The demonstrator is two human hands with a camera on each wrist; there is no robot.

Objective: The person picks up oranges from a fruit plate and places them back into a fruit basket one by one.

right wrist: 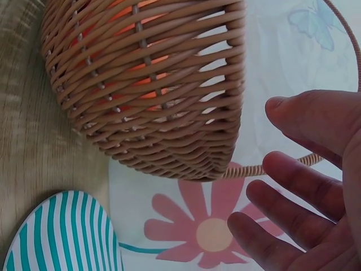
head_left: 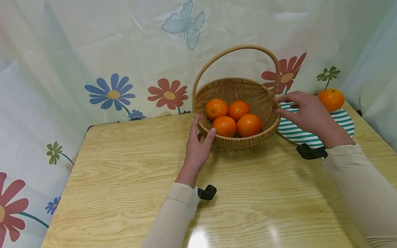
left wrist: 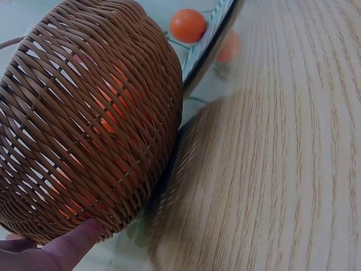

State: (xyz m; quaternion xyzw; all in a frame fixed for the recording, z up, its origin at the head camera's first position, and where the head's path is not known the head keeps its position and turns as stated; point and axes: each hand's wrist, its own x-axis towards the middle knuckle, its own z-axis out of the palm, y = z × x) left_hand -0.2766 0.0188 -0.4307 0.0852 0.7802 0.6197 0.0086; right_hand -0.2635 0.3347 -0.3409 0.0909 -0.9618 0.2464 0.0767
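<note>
A brown wicker basket with a tall arched handle stands toward the back of the table, holding several oranges. At its left end is my left hand, thumb toward the front and fingers along the side. In the left wrist view a fingertip touches the woven wall. My right hand is at the basket's right end, near the base of the handle. The right wrist view shows its fingers spread and relaxed, a little apart from the wicker.
Right of the basket lies a rounded board with green and white stripes, partly under my right hand in the head view. A single orange sits toward its back. A flowered curtain hangs behind and beside the wooden table.
</note>
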